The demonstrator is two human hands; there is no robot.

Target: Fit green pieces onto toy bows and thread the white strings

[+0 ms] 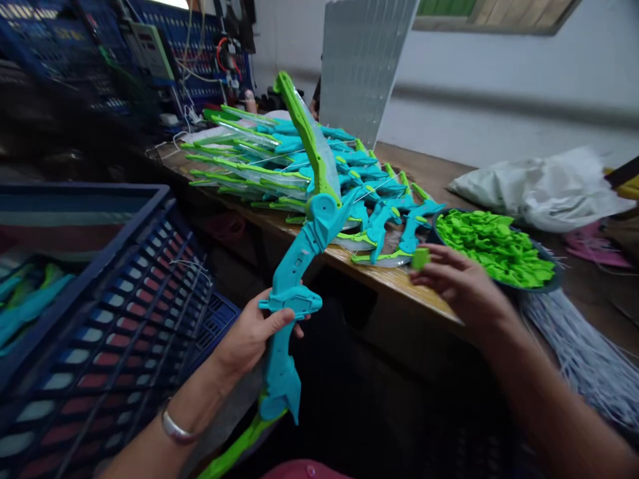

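Note:
A blue and green plastic toy bow [294, 263] stands tilted in front of me, its upper limb leaning over the table. My left hand [267, 326] is wrapped round its blue grip, the thumb lying just under the hexagonal middle piece. To the right, my right hand [456, 279] pinches a small bright green plastic piece [420, 258] between thumb and fingers, apart from the bow. Close behind that hand sits a dark round basin [542, 286] heaped with similar green pieces [492, 246]. The lower end of the bow runs out of view at the bottom.
Many more toy bows [279, 156] lie piled on the wooden table [399, 286]. A blue plastic crate [114, 319] with bow parts inside stands at left. A bundle of white strings [579, 352] hangs at right, near a white sack [544, 186]. A grey panel [364, 66] rises behind.

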